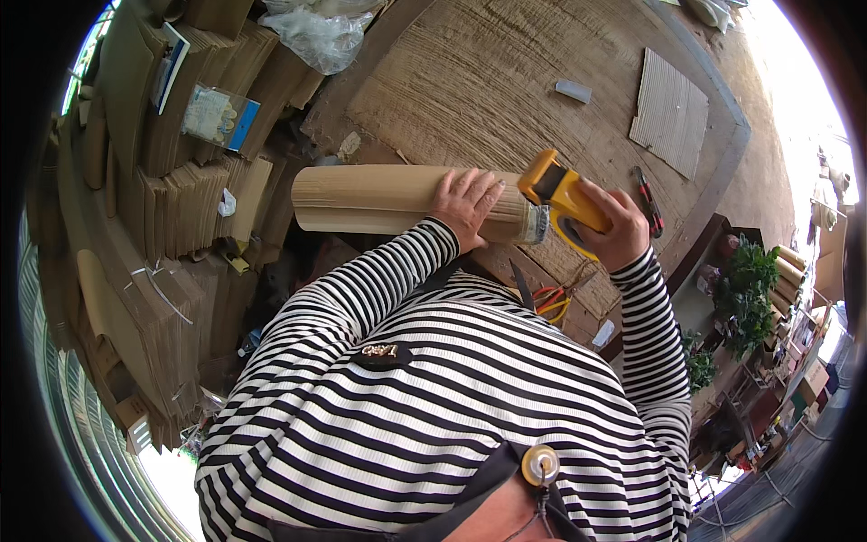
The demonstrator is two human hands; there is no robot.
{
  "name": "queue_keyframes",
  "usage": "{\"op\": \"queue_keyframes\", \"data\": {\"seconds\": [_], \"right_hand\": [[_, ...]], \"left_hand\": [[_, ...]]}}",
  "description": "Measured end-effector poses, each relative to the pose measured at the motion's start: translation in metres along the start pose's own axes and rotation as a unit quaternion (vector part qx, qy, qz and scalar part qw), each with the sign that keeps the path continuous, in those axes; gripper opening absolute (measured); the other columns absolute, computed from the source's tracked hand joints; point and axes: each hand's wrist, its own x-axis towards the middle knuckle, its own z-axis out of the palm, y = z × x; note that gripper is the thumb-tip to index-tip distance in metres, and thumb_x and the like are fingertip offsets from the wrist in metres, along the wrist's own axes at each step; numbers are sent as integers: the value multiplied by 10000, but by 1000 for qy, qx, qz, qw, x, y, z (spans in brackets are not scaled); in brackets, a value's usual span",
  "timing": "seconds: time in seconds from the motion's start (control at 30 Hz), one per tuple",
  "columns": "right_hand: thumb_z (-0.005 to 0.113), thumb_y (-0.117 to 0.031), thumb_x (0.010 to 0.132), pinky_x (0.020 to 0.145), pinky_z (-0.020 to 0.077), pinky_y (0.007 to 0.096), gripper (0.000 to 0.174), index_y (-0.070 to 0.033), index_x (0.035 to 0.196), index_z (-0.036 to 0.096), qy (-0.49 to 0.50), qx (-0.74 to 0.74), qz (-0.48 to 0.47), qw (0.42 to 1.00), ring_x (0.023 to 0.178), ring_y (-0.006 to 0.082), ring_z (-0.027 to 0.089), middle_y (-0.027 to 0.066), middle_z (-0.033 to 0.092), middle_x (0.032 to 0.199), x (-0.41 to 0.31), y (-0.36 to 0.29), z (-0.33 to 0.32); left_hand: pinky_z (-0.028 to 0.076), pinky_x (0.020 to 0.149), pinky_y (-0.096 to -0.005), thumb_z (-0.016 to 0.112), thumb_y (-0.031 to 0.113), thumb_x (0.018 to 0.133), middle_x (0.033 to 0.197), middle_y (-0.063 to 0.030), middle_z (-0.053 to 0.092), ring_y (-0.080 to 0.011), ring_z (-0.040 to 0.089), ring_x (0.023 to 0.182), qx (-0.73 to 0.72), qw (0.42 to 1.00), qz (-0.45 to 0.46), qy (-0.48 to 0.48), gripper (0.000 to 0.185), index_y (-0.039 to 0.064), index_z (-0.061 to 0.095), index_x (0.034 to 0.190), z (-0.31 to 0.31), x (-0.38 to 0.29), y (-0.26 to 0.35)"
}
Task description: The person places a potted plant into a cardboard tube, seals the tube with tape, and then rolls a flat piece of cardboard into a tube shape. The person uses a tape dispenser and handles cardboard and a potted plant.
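Note:
A rolled cardboard bundle (379, 196) lies on its side across the near edge of the wooden table. My left hand (467, 206) rests flat on top of it, near its right end. In my right hand (618, 227) is a yellow tape dispenser (572, 200), held just beyond that end, where clear tape or plastic film shows around the rim. Scissors with red and yellow handles (552, 301) lie on the table below the dispenser. A red and black utility knife (648, 202) lies to the right of my right hand.
The worn wooden table (474, 81) carries a flat cardboard piece (670, 112) and a small translucent tube (573, 91). Stacked folded cardboard (189, 210) crowds the left side, with a plastic bag (318, 34) above. Leafy green plants (742, 291) stand at the right.

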Motion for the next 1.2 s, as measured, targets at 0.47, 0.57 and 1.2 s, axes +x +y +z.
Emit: {"op": "queue_keyframes", "data": {"seconds": [0.47,0.57,1.2], "right_hand": [[723,-309,897,775,604,386,559,-307,1435,572,-348,-278,-54,894,865,241,701,84,646,1047,32,8,-6],[750,-309,878,772,608,384,559,-305,1415,593,-307,-264,-76,911,859,255,704,81,646,1035,30,22,-2],[805,-198,829,967,508,287,591,-156,1396,643,-111,382,241,885,1041,149,671,64,719,1226,25,197,100]], "left_hand": [[140,1236,-571,904,489,614,1611,-141,341,-317,267,1516,-61,994,-49,74,1263,60,229,1592,19,-20,13],[125,1233,-588,893,507,635,1616,-148,315,-338,239,1522,20,998,-40,55,1230,90,245,1594,6,-3,28],[233,1232,-482,846,672,614,1603,-150,336,-313,311,1493,64,986,-9,-154,1239,88,304,1563,-44,129,25]]}}
